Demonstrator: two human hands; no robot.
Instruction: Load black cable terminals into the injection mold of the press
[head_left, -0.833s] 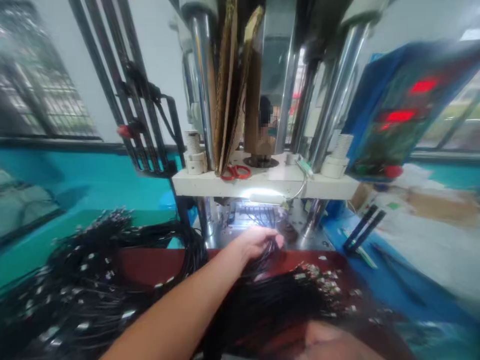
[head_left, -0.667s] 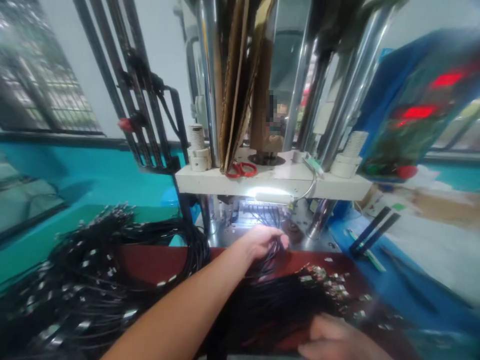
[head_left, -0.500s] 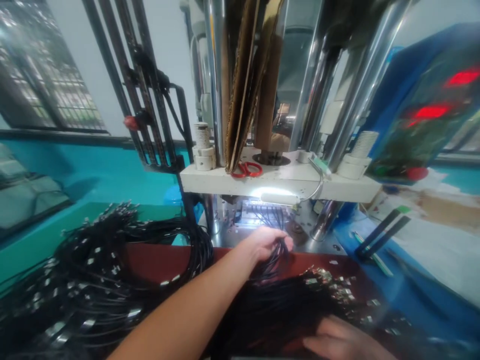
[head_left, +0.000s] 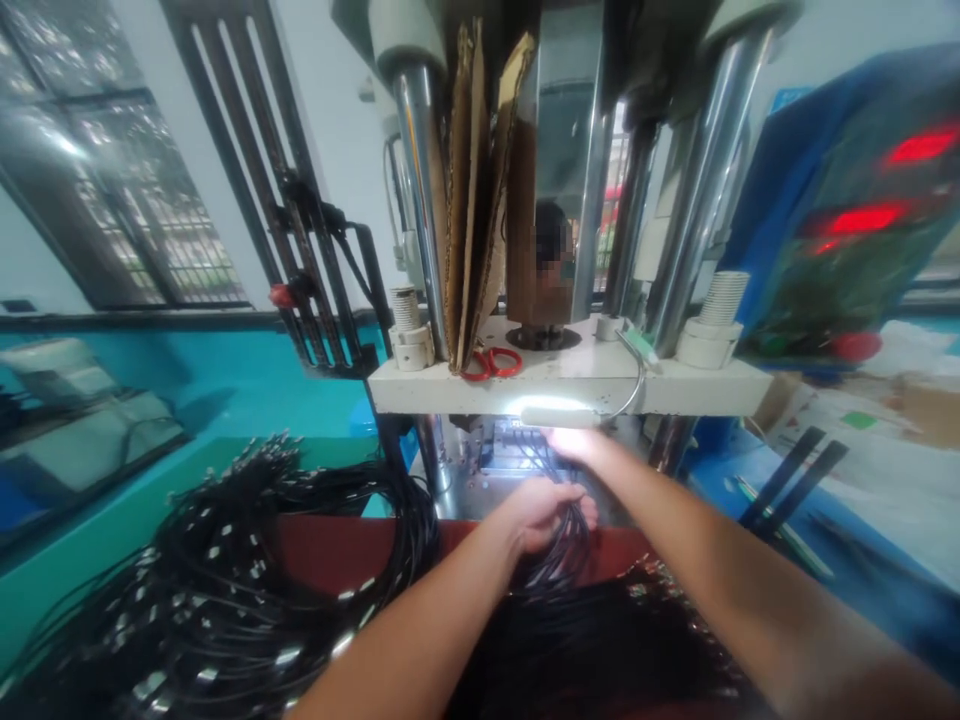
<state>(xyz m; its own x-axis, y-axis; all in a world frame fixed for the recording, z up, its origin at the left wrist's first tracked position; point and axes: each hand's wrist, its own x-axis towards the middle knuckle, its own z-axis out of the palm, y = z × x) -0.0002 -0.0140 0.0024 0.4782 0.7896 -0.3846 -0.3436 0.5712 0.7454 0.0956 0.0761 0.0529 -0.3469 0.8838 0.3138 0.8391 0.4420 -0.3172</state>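
My right hand (head_left: 574,442) has come up off the cable pile and now reaches under the press plate (head_left: 570,388), washed out by the lamp; its grip I cannot tell. My left hand (head_left: 541,512) stays closed around the black cable bundle (head_left: 561,555), whose long axis points away toward the mould.

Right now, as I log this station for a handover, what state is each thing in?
left hand: closed around a bunch of black cables
right hand: reaching under the press plate, grip not visible in the glare
lamp: lit
display: on, red digits
red scissors: lying flat on the plate
cable pile: loose, tangled
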